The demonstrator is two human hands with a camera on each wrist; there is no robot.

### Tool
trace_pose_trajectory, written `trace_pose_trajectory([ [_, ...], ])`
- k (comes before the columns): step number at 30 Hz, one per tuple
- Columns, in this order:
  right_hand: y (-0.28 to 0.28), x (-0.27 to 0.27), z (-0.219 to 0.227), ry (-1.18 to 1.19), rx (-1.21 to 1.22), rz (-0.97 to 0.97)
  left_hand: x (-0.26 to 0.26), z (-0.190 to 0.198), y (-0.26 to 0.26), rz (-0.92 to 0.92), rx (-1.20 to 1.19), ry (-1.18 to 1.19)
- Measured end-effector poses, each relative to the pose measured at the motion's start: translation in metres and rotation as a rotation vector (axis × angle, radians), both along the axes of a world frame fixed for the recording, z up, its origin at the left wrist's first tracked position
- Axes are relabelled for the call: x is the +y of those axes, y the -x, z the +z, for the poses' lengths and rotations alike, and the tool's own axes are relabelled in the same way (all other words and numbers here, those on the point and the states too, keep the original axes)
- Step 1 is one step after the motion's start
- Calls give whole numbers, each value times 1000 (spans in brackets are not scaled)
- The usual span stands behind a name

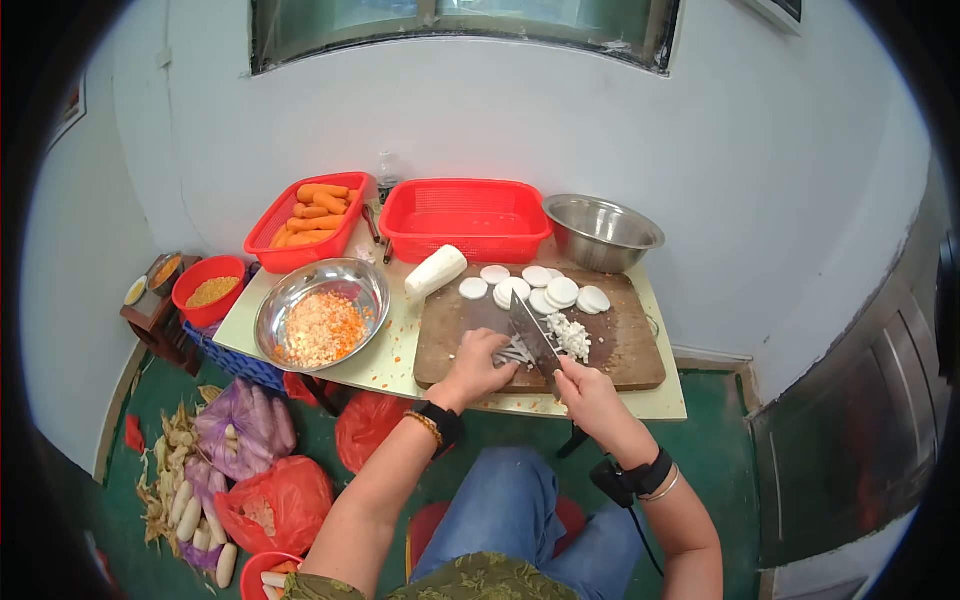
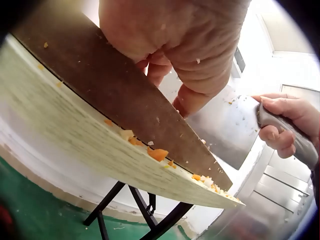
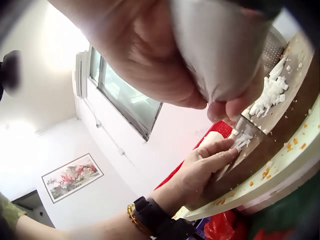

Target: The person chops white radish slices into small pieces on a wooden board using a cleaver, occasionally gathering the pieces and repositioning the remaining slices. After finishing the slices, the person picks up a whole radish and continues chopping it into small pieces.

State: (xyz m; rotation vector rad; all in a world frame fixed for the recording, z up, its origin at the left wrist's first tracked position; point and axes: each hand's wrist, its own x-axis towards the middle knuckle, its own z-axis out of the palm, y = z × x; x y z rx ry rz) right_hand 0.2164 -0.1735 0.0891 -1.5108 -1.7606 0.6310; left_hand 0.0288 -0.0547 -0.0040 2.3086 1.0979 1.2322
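My right hand grips the handle of a cleaver, whose blade stands on edge over the wooden cutting board. Just left of the blade, my left hand holds a bunch of white radish strips down with bent fingers. The right wrist view has the strips between the left fingertips and the blade. Diced radish lies to the blade's right. Several round radish slices spread along the board's far side, and a thick peeled radish rests at its far left corner.
A steel bowl of chopped orange and pale bits stands left of the board. Behind are a red basket of carrots, another red basket and a steel basin. Bags and radishes lie on the floor.
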Motion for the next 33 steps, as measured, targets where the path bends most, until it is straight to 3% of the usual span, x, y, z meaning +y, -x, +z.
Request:
trace_pose_trajectory([
  [6, -3, 22, -9, -67, -18, 35, -2, 2, -2, 26, 7, -48],
  [9, -1, 14, 11, 183, 111, -32, -1, 0, -1, 15, -43, -71],
  [14, 2, 8, 15, 53, 119, -2, -6, 4, -2, 42, -60, -42],
  [18, 4, 21, -16, -103, 49, 23, -5, 4, -2, 44, -50, -25],
  [21, 4, 24, -10, -58, -20, 45, -8, 7, -2, 37, -26, -13],
  [24, 8, 16, 16, 191, 115, 2, -7, 7, -2, 43, -45, -42],
  [30, 3, 16, 5, -35, 15, 34, -7, 5, 1, 45, -67, 0],
  [33, 7, 19, -1, -17, -91, 66, -6, 3, -1, 52, -95, -23],
])
